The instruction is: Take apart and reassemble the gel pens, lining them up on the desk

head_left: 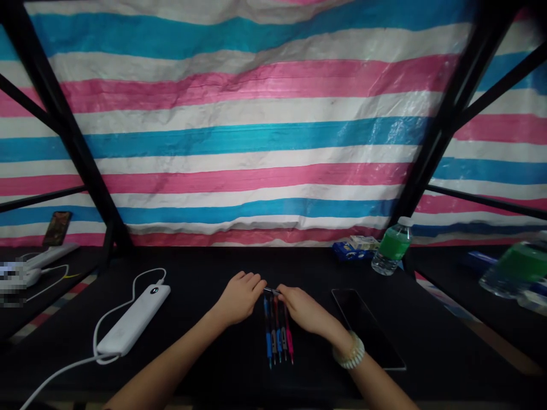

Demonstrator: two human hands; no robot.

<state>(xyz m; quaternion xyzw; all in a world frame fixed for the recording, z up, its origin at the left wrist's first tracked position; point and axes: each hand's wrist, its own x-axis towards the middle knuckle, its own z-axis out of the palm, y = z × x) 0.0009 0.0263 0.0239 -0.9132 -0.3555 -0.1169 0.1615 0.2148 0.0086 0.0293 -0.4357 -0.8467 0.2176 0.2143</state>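
The left hand [241, 297] and right hand [305, 308] pinch opposite ends of a slim silver pen [272, 291] set crosswise at the far ends of five lined-up pens [279, 339] on the worktop [228, 376], where light, level pressure should avoid disturbing them.

Striped plastic sheeting [256, 136], black frame [70, 134], black tabletop [183, 302]

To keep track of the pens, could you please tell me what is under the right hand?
The table shows around the right hand, and the pink pen runs up to it. The pen's far end cannot be made out; anything beneath the hand is covered.
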